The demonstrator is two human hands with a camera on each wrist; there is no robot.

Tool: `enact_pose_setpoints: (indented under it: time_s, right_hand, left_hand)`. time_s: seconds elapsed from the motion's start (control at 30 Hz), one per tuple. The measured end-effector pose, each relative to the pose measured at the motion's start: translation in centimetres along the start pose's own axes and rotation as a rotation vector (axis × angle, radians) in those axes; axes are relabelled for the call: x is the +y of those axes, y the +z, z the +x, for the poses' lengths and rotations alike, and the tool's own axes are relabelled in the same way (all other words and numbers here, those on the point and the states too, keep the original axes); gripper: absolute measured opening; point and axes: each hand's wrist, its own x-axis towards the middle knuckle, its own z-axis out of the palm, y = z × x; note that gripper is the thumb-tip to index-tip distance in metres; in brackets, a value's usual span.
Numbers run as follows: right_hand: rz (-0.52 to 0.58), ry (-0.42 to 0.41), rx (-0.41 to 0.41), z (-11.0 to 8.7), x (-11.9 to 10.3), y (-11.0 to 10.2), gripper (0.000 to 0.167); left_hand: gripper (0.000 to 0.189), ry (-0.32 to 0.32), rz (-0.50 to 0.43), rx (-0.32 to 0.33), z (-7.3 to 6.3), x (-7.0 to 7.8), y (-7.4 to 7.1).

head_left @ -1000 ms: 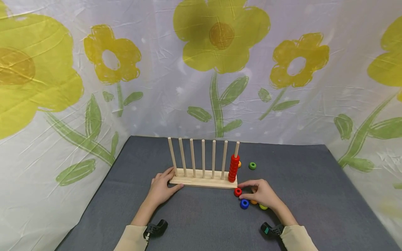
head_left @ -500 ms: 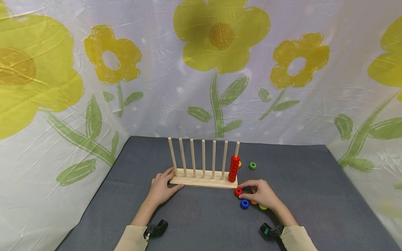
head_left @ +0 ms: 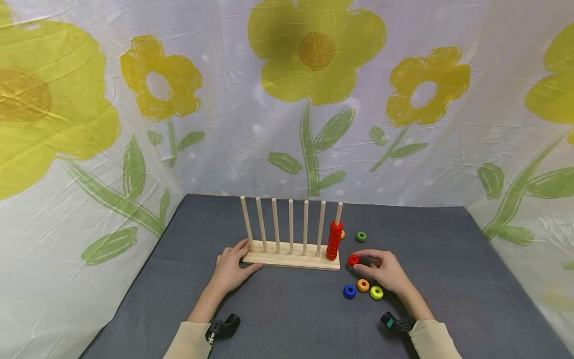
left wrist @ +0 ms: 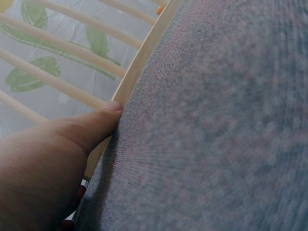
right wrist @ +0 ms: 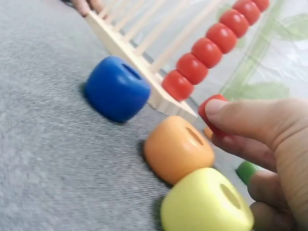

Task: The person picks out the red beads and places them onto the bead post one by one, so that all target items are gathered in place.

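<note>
A wooden peg rack (head_left: pixel 291 260) stands upright, with a row of bare pegs and a stack of red beads (head_left: pixel 334 242) on its right-hand peg. My left hand (head_left: pixel 228 269) holds the rack's left end, the thumb (left wrist: pixel 103 120) along the front edge of the base and the fingers around the end. My right hand (head_left: pixel 385 269) pinches a red bead (head_left: pixel 353 261) between thumb and fingers, just right of the base. Seen from the right wrist, that pinched bead (right wrist: pixel 210 111) is partly hidden by the thumb.
In front of the right hand lie a blue bead (head_left: pixel 350 291), an orange bead (head_left: pixel 362 285) and a yellow bead (head_left: pixel 376 293). A green bead (head_left: pixel 360 237) lies farther back, and another orange bead (head_left: pixel 343 235) shows behind the red stack. Dark grey cloth (head_left: pixel 287 319) covers the table.
My right hand has moved right and away from me with the red bead, from the rack's front right corner. The orange and yellow beads are now uncovered. The left hand stays put.
</note>
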Motion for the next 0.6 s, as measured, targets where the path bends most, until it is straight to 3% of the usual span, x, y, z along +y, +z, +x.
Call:
enact_pose_setpoints:
  time_s: [0.6]
  right_hand:
    - [-0.021,0.049,0.055,0.14,-0.49,-0.18,0.034]
  left_hand:
    - [0.081,-0.008,-0.006,-0.006,0.05,-0.28,0.17]
